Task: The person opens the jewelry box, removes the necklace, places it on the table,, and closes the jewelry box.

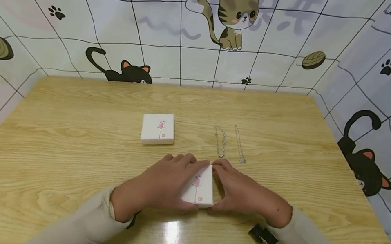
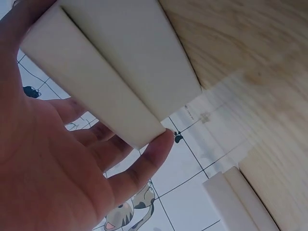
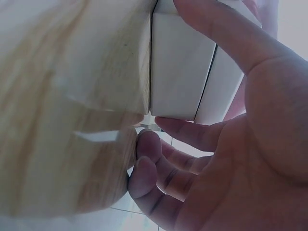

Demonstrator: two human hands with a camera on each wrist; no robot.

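A small white gift box (image 1: 202, 187) with a pink flower drawn on its lid sits on the table between my hands. My left hand (image 1: 165, 185) spans the lid (image 2: 91, 72), thumb at the near end and a finger at the far end. My right hand (image 1: 243, 190) holds the lower part of the box (image 3: 180, 67) the same way, thumb and forefinger at its opposite ends; the other fingers curl loosely near the tabletop. In both wrist views a seam shows between lid and base. The box's inside is hidden.
Behind my left hand lies a second white box (image 1: 158, 128) with a matching flower. A silver bracelet (image 1: 222, 144) and a thin chain necklace (image 1: 239, 144) lie beyond my right hand. The wooden table (image 1: 79, 131) meets cat-patterned walls (image 1: 164, 23) at its back and right.
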